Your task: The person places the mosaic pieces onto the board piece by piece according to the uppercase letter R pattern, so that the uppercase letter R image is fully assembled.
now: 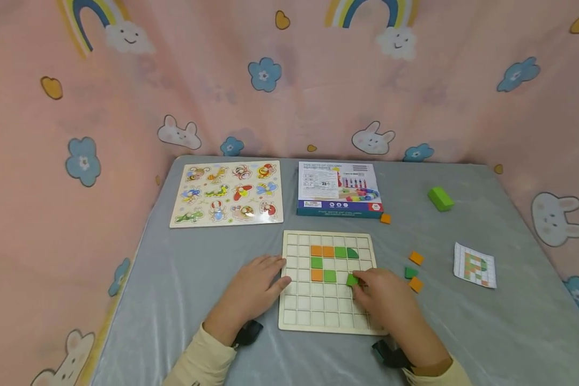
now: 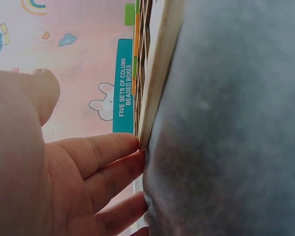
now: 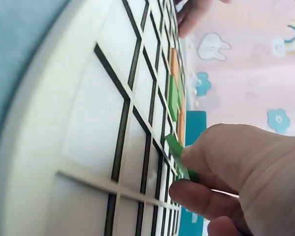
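A pale wooden grid board (image 1: 325, 319) lies in front of me in the head view. Orange and green square tiles sit in its upper cells, with a dark green round-cornered tile (image 1: 352, 253) ending the top row. My right hand (image 1: 387, 296) pinches a green square tile (image 1: 351, 280) between thumb and fingers, over the board's right side. In the right wrist view that tile (image 3: 174, 146) is tilted close over the grid. My left hand (image 1: 254, 289) rests at the board's left edge, its fairly straight fingertips against the rim in the left wrist view.
Right of the board lie loose orange tiles (image 1: 416, 258), a dark green tile (image 1: 410, 273) and a pattern card (image 1: 475, 266). A green block (image 1: 440, 199) lies farther back. Behind the board are a bug picture puzzle (image 1: 227, 193) and a bead game box (image 1: 339, 188), an orange tile (image 1: 385, 219) by its corner.
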`<state>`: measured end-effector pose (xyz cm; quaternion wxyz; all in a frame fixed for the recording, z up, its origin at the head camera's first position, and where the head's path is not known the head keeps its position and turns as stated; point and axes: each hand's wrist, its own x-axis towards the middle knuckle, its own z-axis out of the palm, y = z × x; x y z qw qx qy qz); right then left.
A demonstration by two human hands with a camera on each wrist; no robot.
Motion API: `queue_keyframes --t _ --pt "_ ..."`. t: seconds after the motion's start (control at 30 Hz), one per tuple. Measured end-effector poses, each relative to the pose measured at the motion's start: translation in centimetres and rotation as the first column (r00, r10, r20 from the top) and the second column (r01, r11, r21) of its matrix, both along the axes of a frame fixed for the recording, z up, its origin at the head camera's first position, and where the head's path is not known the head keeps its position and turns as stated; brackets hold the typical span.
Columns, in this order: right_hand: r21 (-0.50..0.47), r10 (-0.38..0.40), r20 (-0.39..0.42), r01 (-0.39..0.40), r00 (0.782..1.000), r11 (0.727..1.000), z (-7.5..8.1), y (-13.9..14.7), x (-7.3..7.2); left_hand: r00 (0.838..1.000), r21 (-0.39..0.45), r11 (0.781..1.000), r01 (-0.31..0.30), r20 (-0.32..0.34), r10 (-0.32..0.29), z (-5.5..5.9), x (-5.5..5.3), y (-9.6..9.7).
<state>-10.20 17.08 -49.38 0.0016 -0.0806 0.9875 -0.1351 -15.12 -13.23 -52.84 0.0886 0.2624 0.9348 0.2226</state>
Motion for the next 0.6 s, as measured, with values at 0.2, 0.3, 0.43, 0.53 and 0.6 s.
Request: queue_keyframes --t 0.2,0.3,0.43,0.53,0.6 --pt "0.063 0.047 0.046 -0.05 0.998 0.997 -0.3 -0.7 -1.1 1.0 0.001 1.0 0.003 0.007 -0.003 0.2 0.0 0.1" --pt "0.067 0.051 0.069 -0.055 0.996 0.996 -0.3 -0.8 -1.4 1.0 0.003 1.0 0.008 0.012 -0.008 0.5 0.0 0.3" --pt "0.063 0.06 0.063 -0.064 0.996 0.996 -0.2 -1.0 -1.7 1.0 0.008 1.0 0.012 0.015 -0.013 0.6 0.0 0.4" --pt "0.059 0.074 0.051 -0.077 0.996 0.995 -0.4 -1.0 -1.9 1.0 0.006 1.0 0.005 0.012 -0.005 0.5 0.0 0.3" --pt "0.062 0.089 0.049 -0.092 0.995 0.994 -0.5 -1.0 -2.0 1.0 0.008 1.0 0.0 0.005 0.0 0.4 0.1 0.2"
